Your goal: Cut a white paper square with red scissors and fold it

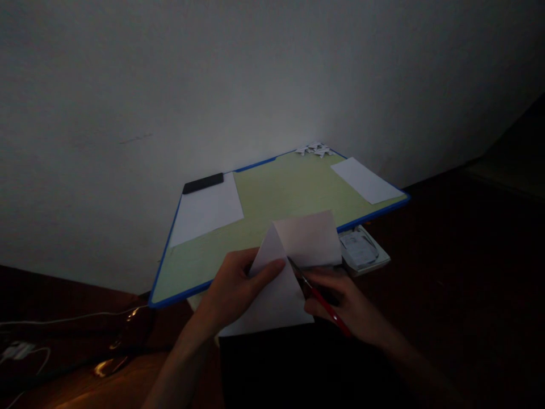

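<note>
My left hand (238, 287) is closed on a sheet of white paper (272, 304), its thumb pressed on the near face and its fingers behind. A long cut splits the sheet, and the right part (310, 238) leans away from the rest. In my right hand (344, 304) are scissors (322, 303) with red handles; their blades sit in the cut, close to my left thumb. The paper is held in front of the near edge of a pale green board (281, 190) with a blue rim. Parts of my right fingers are hidden behind the scissors and paper.
A dark flat object (203, 183) lies on a white sheet (208, 207) at the board's left. Small folded paper pieces (315, 149) are heaped at the far corner, near another white sheet (366, 180). Beneath the right edge is a white box (363, 250). Cables (76, 319) run at lower left.
</note>
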